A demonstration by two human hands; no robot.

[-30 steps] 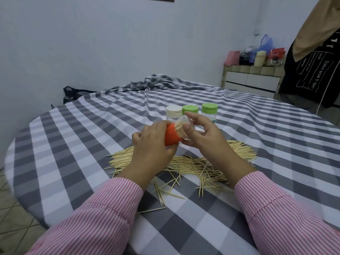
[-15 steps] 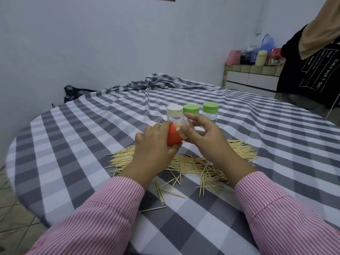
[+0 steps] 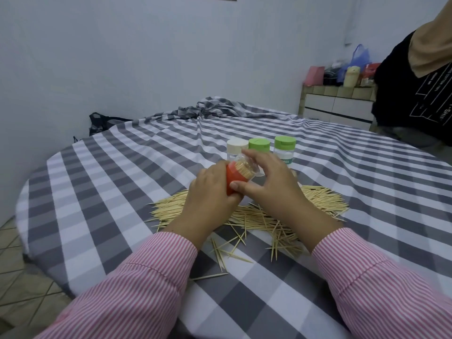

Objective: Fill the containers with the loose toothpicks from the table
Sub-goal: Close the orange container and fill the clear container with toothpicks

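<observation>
My left hand (image 3: 210,194) grips an orange container (image 3: 234,181) packed with toothpicks, held above the table. My right hand (image 3: 271,182) holds its clear cap (image 3: 249,165) over the toothpick tips, thumb against the orange body. A wide pile of loose toothpicks (image 3: 244,214) lies on the checked tablecloth under both hands. Behind the hands stand three closed jars: one with a cream lid (image 3: 236,146) and two with green lids, the middle one (image 3: 259,144) and the right one (image 3: 285,143).
The round table (image 3: 110,192) wears a grey and white checked cloth, bunched at the far side. A person in a black shirt (image 3: 415,101) stands at the right. A tiled counter (image 3: 340,104) with bags sits behind.
The orange container has tilted more upright. My right hand has shifted its grip, with the thumb now lower on the orange body and the clear cap over the toothpicks.
</observation>
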